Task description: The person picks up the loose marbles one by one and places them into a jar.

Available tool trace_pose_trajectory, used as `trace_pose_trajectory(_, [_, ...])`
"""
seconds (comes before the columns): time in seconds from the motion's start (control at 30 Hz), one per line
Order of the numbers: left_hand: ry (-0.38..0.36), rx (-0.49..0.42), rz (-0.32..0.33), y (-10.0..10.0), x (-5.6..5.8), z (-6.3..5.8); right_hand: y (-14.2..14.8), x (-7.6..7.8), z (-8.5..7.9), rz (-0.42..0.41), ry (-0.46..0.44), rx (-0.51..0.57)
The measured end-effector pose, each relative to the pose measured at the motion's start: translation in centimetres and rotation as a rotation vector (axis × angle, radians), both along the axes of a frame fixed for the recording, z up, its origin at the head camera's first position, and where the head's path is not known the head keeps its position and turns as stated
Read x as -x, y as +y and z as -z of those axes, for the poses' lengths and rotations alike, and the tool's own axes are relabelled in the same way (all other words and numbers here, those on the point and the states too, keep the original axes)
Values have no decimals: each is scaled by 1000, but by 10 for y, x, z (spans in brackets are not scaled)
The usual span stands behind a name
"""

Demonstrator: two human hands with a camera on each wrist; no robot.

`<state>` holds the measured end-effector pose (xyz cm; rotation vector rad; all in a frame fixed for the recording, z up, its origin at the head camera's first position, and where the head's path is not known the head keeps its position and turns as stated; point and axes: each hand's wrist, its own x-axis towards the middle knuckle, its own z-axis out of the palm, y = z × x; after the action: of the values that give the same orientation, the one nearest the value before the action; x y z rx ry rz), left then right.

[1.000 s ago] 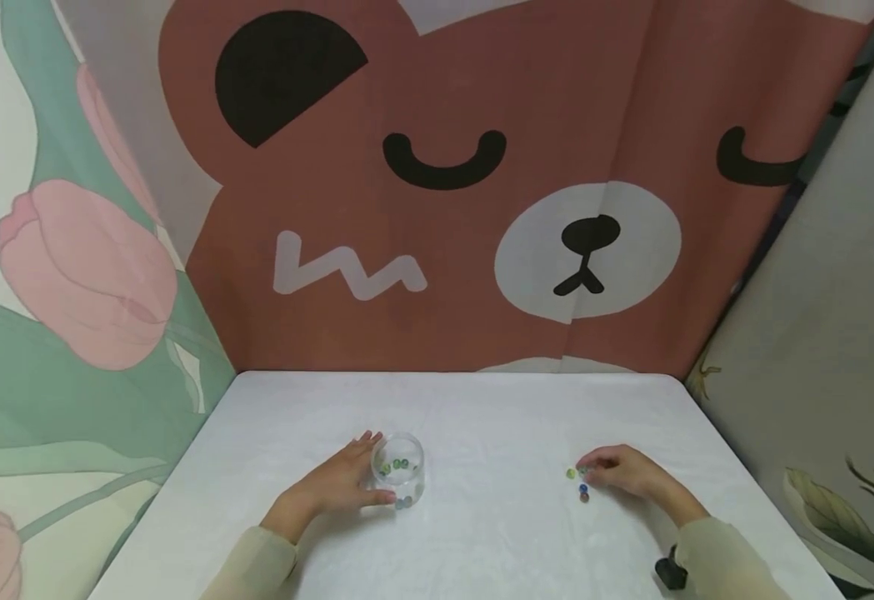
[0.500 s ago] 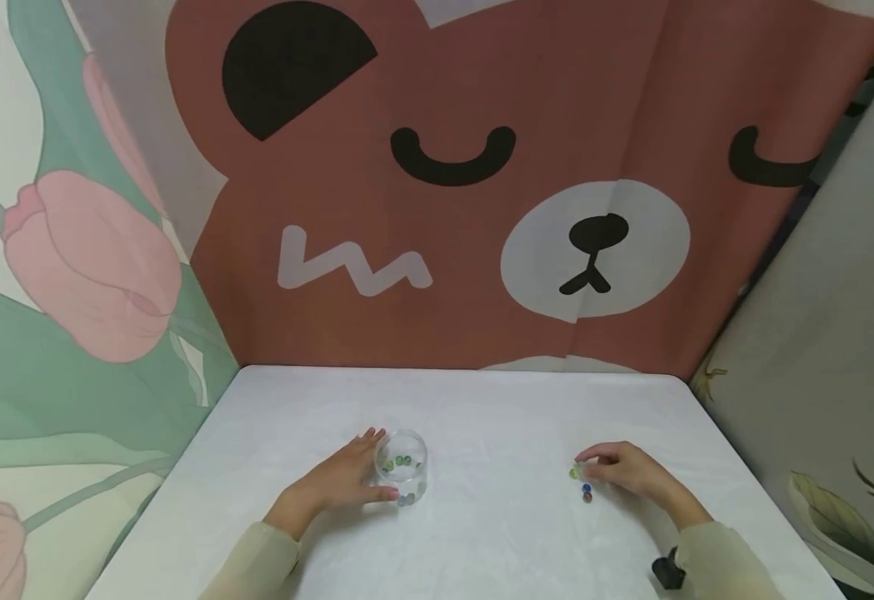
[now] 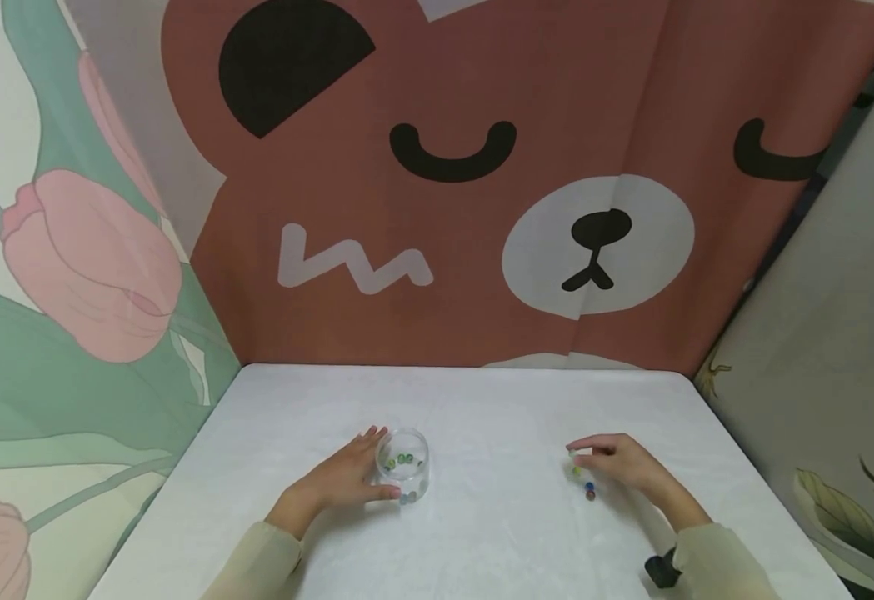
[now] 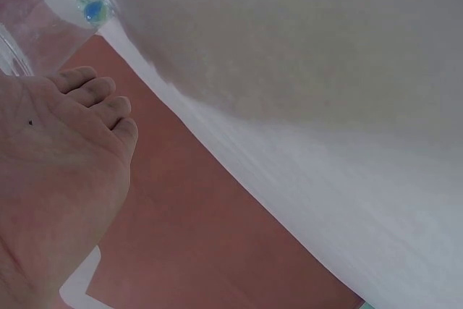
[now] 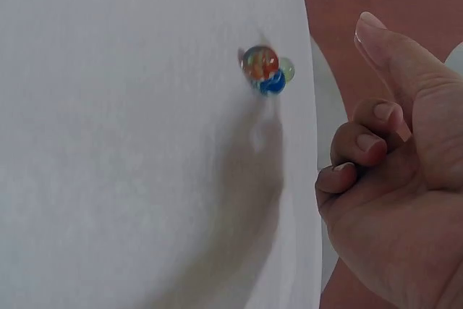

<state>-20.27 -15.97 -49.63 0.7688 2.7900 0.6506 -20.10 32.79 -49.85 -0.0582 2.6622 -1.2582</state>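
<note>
A clear round jar (image 3: pixel 423 485) with several marbles inside stands on the white table. My left hand (image 3: pixel 335 479) rests against its left side, fingers straight along the back and thumb along the front. In the left wrist view the jar (image 4: pixel 43 27) shows beyond the fingers. On the right, my right hand (image 3: pixel 624 462) pinches a pale greenish marble (image 3: pixel 572 453) between thumb and index finger, a little above the table. Below lie a yellow-green marble (image 3: pixel 576 472), a blue marble (image 5: pixel 273 82) and an orange-red marble (image 5: pixel 260 61). The right thumb hides the pinched marble in the right wrist view.
The white table (image 3: pixel 481 533) ends at a hanging cloth (image 3: pixel 451 325) with a bear print. A flower-print cloth (image 3: pixel 92 267) borders the left side, and a grey cloth (image 3: pixel 819 375) the right. A small black object (image 3: pixel 661 571) is by the right sleeve.
My right hand has picked up the pale marble and moved slightly up and away from the other marbles. The left hand stays at the jar.
</note>
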Motion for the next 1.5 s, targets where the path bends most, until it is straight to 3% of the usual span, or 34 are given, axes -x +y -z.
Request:
trace_pose_trajectory(0.3, [-1, 3, -2, 1, 0, -1, -17, 1, -6, 37, 1, 77])
trace_pose_trajectory(0.77, [0, 7, -2, 1, -1, -1, -38, 3, -8, 53, 31, 108])
trace_pose_trajectory(1.17, [12, 4, 4, -1, 2, 3, -55, 1, -13, 46, 26, 144])
trace_pose_trajectory(1.5, [6, -2, 4, -1, 2, 3, -67, 2, -15, -6, 59, 149])
